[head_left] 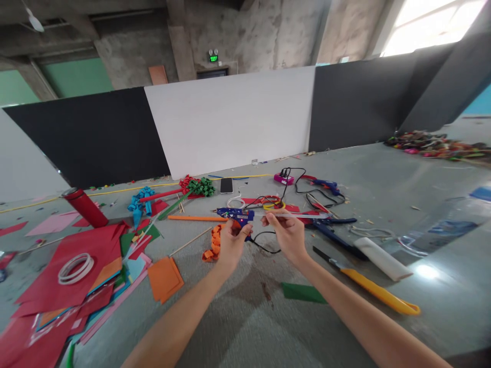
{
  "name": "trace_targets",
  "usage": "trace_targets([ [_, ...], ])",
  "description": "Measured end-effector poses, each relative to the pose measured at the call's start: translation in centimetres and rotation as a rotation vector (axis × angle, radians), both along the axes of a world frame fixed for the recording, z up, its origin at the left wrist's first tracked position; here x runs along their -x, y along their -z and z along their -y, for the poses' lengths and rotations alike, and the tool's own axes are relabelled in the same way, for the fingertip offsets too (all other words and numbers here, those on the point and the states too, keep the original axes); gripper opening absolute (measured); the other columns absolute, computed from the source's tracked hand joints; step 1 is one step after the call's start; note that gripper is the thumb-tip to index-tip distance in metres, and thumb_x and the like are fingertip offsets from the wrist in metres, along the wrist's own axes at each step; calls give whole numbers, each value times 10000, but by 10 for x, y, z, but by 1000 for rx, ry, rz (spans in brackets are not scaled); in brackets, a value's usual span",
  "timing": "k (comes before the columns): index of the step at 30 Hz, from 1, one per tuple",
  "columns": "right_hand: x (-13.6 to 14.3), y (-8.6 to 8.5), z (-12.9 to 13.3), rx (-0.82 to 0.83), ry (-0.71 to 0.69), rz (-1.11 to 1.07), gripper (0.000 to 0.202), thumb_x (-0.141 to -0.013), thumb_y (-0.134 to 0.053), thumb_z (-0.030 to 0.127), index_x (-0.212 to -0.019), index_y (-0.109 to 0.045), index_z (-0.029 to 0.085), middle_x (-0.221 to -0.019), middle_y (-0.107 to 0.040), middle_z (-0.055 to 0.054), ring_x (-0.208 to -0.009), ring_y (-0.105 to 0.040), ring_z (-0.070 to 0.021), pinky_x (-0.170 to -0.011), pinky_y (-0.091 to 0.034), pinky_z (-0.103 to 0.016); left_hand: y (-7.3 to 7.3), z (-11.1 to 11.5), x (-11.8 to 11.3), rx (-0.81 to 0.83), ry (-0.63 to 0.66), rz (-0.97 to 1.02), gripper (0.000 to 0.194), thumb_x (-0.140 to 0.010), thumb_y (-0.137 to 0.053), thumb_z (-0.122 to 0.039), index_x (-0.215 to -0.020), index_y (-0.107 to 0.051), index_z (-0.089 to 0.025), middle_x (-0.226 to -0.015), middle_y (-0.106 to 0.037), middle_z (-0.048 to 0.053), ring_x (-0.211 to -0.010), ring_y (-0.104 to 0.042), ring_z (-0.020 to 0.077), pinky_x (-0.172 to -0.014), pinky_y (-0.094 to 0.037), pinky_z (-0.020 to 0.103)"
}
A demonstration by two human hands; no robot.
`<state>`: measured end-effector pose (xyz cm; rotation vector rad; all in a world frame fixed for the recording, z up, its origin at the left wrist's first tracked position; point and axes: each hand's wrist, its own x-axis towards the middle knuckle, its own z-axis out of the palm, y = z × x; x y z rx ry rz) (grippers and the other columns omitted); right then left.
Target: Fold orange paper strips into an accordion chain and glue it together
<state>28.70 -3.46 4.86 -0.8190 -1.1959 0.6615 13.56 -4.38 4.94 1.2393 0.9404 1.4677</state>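
My left hand [230, 244] is wrapped round the handle of a blue hot glue gun [235, 212], its nozzle pointing left and a small red light showing. A black cord [264, 246] runs from its base. Just right of the gun's back end, my right hand [287, 237] pinches a long whitish glue stick [312, 215], held roughly level. The stick's near end sits close to the gun; a small gap appears between them. Below the gun lies a curled orange paper chain [214, 244], and an orange paper-wrapped stick [195, 218] is to its left.
Red paper sheets [34, 276] with a tape roll [75, 269] and a red bottle [85, 207] lie left. Behind are a phone [226, 185], a pink power strip [284, 179] and a second glue gun [326, 185]. Right are a yellow-handled knife [378, 289] and a white roll [383, 259].
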Motion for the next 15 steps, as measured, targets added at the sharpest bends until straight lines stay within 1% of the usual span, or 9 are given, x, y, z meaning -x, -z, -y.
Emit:
trace_targets([
  [3,6,5,-1,62,-11,43,380,-889,-594,538,-834,-685,174,-743,-678,-57,-677,-625,-189,-658,-514,-309,1,0,0,-30,-25,-60,287,-817,-687,-443,-906,-616,-179,-798,-681,18,-706,-633,143,-711,-481,249],
  [5,12,8,1,98,-66,99,469,-908,-518,593,-807,-693,170,-744,-678,-67,-692,-618,-198,-678,-511,-315,0,1,0,-55,-42,-120,294,-848,-652,-461,-930,-611,-182,-842,-689,36,-743,-646,158,-727,-487,260],
  [7,19,11,4,95,-165,169,465,-905,-515,595,-904,-710,173,-836,-696,-75,-780,-626,-211,-745,-511,-318,-1,2,0,-97,-56,-166,306,-860,-638,-464,-987,-596,-189,-938,-700,63,-836,-665,178,-781,-492,276],
  [9,26,13,8,91,-225,224,440,-906,-528,568,-1031,-703,183,-936,-700,-72,-883,-623,-220,-819,-499,-313,-1,3,-1,-117,-81,-210,336,-854,-649,-458,-1049,-560,-199,-1053,-693,94,-958,-665,201,-852,-486,298],
  [11,31,16,10,117,-223,243,435,-911,-524,553,-1055,-698,182,-920,-696,-60,-881,-618,-220,-808,-493,-298,0,2,-1,-94,-124,-259,322,-871,-631,-437,-1064,-520,-203,-1120,-675,125,-1039,-648,216,-896,-475,314],
  [12,33,18,10,135,-218,246,434,-908,-526,550,-1046,-699,177,-889,-693,-54,-848,-615,-217,-777,-492,-291,1,0,-1,-72,-140,-281,279,-897,-595,-413,-1059,-506,-204,-1132,-669,136,-1056,-641,217,-905,-472,318],
  [14,36,20,9,161,-218,239,437,-902,-532,547,-1042,-694,167,-865,-688,-51,-798,-607,-211,-730,-486,-283,2,-3,1,-41,-135,-306,157,-949,-493,-325,-1052,-501,-207,-1153,-660,140,-1077,-631,206,-923,-466,319],
  [15,37,22,8,166,-213,227,440,-900,-531,548,-1044,-690,163,-876,-690,-53,-801,-606,-212,-731,-484,-284,2,-5,3,-22,-109,-321,129,-952,-466,-277,-1052,-514,-212,-1156,-663,128,-1081,-629,200,-929,-465,317],
])
